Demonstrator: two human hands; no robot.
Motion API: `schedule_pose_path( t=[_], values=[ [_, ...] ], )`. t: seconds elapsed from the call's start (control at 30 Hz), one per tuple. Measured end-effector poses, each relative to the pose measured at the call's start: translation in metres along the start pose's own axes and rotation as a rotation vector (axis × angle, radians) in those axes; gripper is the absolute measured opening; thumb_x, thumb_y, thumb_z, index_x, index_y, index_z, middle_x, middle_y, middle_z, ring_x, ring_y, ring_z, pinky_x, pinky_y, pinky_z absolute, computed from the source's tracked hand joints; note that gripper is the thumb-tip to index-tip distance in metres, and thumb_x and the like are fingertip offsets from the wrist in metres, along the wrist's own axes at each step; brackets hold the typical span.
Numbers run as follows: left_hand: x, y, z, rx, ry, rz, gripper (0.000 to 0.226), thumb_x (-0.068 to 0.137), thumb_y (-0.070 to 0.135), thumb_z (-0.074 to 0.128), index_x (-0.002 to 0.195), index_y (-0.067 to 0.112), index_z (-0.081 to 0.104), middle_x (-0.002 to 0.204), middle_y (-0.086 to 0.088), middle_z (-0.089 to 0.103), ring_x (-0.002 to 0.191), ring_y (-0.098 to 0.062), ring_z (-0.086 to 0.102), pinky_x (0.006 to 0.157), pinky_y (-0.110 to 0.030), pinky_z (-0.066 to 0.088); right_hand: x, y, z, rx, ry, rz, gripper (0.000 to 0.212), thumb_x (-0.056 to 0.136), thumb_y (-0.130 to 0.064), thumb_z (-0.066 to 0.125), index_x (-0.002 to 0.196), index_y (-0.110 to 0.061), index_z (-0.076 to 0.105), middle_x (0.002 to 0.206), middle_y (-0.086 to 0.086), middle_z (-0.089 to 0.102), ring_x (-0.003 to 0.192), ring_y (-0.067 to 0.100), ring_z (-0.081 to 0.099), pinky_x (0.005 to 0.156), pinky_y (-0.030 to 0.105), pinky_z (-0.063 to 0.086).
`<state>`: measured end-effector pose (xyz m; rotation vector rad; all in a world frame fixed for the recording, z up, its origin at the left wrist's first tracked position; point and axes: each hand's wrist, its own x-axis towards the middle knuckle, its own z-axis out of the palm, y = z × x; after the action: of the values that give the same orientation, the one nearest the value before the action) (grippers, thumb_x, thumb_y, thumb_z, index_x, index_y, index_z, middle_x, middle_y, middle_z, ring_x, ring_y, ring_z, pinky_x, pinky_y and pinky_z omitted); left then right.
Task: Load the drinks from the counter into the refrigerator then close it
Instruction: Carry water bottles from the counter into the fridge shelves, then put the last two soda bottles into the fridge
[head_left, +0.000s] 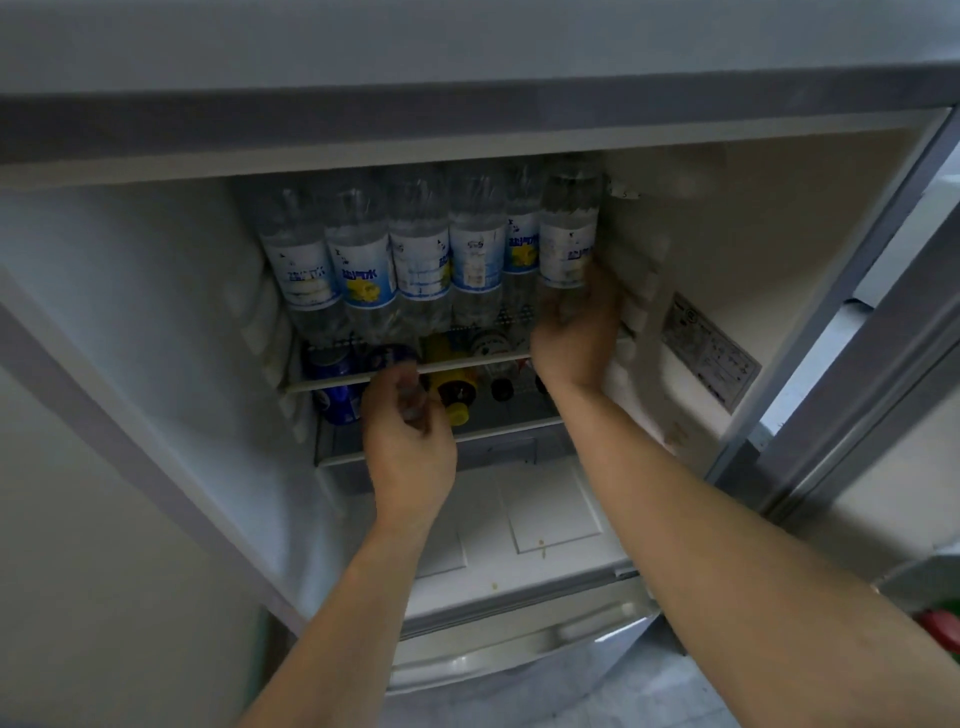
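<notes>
Right grip (574, 332) on end bottle (567, 244)

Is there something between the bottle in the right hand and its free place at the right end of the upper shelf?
Nothing visible blocks it. The right hand holds the clear bottle at the right end of the row of bottles on the upper shelf, next to the refrigerator's right inner wall. Its base is hidden behind the hand.

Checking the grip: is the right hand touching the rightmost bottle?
Touching. The head view shows the right hand wrapped around the rightmost bottle's lower part.
</notes>
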<state>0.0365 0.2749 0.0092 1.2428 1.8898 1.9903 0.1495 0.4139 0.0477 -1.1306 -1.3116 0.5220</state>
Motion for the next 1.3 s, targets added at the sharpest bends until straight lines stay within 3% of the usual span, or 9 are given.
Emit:
schedule_pose_path(
  t=[0.17, 0.3, 0.43, 0.5, 0.6, 0.9, 1.07, 1.23, 1.3],
  values=[
    [-0.049, -0.011, -0.019, -0.068, -0.139, -0.093, 0.027, 0.093, 0.010, 0.062, 0.108, 0.031, 0.056, 0.100, 0.014, 0.062, 0.090, 0.000, 0.061, 0.074, -0.006, 0.046, -0.084, 0.012, -0.041, 0.052, -0.051, 0.088, 0.027, 0.094, -0.020, 0.064, 0.120, -0.017, 0.058, 0.104, -0.008, 0.061, 0.090, 0.002, 0.060, 0.073, 0.006, 0.046],
    [-0.096, -0.034, -0.031, 0.007, -0.292, -0.112, 0.019, 0.093, 0.009, 0.061, 0.102, 0.026, 0.062, 0.097, 0.010, 0.062, 0.088, 0.002, 0.060, 0.072, -0.006, 0.047, -0.163, 0.050, -0.094, -0.047, -0.116, 0.241, 0.019, 0.094, -0.022, 0.065, 0.111, -0.025, 0.060, 0.102, -0.012, 0.064, 0.089, -0.001, 0.060, 0.073, 0.006, 0.046],
    [-0.146, -0.056, -0.037, 0.095, -0.419, -0.200, 0.019, 0.093, 0.011, 0.063, 0.101, 0.029, 0.061, 0.096, 0.015, 0.062, 0.086, 0.007, 0.059, 0.066, -0.005, 0.047, -0.228, 0.093, -0.158, -0.147, -0.087, 0.451, 0.019, 0.092, -0.014, 0.067, 0.111, -0.016, 0.064, 0.102, -0.002, 0.067, 0.090, 0.011, 0.063, 0.077, 0.009, 0.045],
    [-0.172, -0.067, -0.040, 0.137, -0.469, -0.211, 0.017, 0.093, 0.012, 0.064, 0.101, 0.027, 0.061, 0.095, 0.016, 0.062, 0.085, 0.006, 0.060, 0.065, -0.005, 0.047, -0.257, 0.112, -0.193, -0.202, -0.102, 0.586, 0.022, 0.092, -0.017, 0.067, 0.114, -0.016, 0.063, 0.102, -0.002, 0.067, 0.087, 0.005, 0.063, 0.074, 0.006, 0.044],
    [-0.213, -0.084, -0.045, 0.220, -0.578, -0.258, 0.014, 0.093, 0.016, 0.063, 0.100, 0.028, 0.061, 0.092, 0.013, 0.064, 0.080, -0.001, 0.063, 0.063, -0.003, 0.044, -0.302, 0.139, -0.251, -0.290, -0.094, 0.766, 0.020, 0.091, -0.024, 0.068, 0.110, -0.021, 0.062, 0.100, 0.000, 0.068, 0.079, 0.000, 0.061, 0.071, 0.018, 0.046],
    [-0.352, -0.133, -0.067, 0.594, -0.987, -0.542, 0.019, 0.090, 0.019, 0.066, 0.104, 0.026, 0.054, 0.090, 0.004, 0.064, 0.077, -0.015, 0.060, 0.066, -0.027, 0.040, -0.431, 0.167, -0.446, -0.271, 0.191, 1.249, 0.030, 0.092, -0.030, 0.067, 0.115, -0.011, 0.064, 0.107, 0.010, 0.068, 0.097, 0.030, 0.065, 0.091, 0.048, 0.055],
    [-0.394, -0.160, -0.101, 0.825, -1.192, -0.628, 0.024, 0.083, 0.017, 0.072, 0.104, 0.010, 0.061, 0.096, -0.014, 0.065, 0.085, -0.033, 0.065, 0.078, -0.044, 0.056, -0.500, 0.158, -0.531, -0.259, 0.400, 1.370, 0.030, 0.092, -0.027, 0.067, 0.114, -0.006, 0.063, 0.104, 0.013, 0.067, 0.088, 0.028, 0.061, 0.084, 0.045, 0.053],
    [-0.399, -0.149, -0.097, 0.880, -1.266, -0.665, 0.044, 0.054, 0.038, 0.073, 0.087, 0.010, 0.063, 0.090, -0.008, 0.061, 0.073, -0.024, 0.059, 0.070, -0.034, 0.051, -0.558, 0.142, -0.574, -0.261, 0.581, 1.464, 0.030, 0.091, -0.027, 0.068, 0.111, -0.006, 0.064, 0.100, 0.014, 0.067, 0.082, 0.026, 0.058, 0.080, 0.044, 0.052],
    [-0.399, -0.146, -0.083, 0.908, -1.310, -0.632, 0.042, 0.057, 0.034, 0.076, 0.087, 0.009, 0.064, 0.094, -0.010, 0.063, 0.079, -0.023, 0.057, 0.074, -0.034, 0.049, -0.574, 0.136, -0.580, -0.254, 0.640, 1.496, 0.029, 0.090, -0.027, 0.068, 0.110, -0.006, 0.063, 0.100, 0.012, 0.066, 0.084, 0.026, 0.059, 0.081, 0.044, 0.053]
  ],
)
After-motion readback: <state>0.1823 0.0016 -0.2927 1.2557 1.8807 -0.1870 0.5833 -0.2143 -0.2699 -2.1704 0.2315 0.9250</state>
